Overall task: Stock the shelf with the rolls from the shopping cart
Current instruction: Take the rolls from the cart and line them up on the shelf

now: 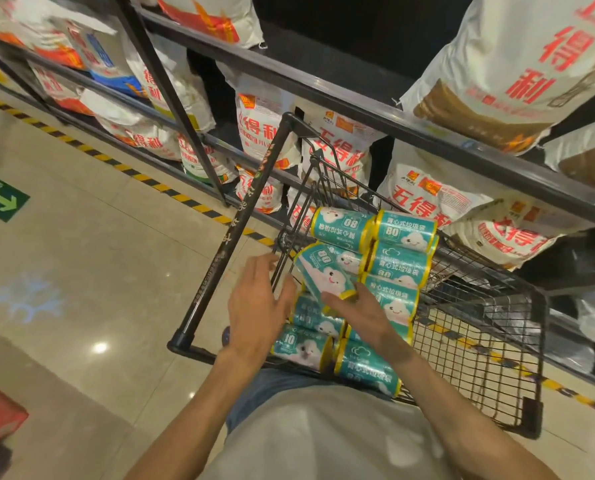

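Right hand [355, 315] grips a tilted roll [323, 271] by its lower end; left hand [258, 303] open, fingers against its side. Rolls look light, film-wrapped, likely slippery: hold round the middle. Others lie in the cart [479, 341], below the shelf [323, 88].

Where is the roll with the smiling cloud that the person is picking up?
In the head view, the tilted roll is at the shopping cart's left side, above the other rolls, between the left hand and right hand.

Light grey shirt [323, 441], blue denim at the waist [265, 389], bare forearms, no watch or rings visible
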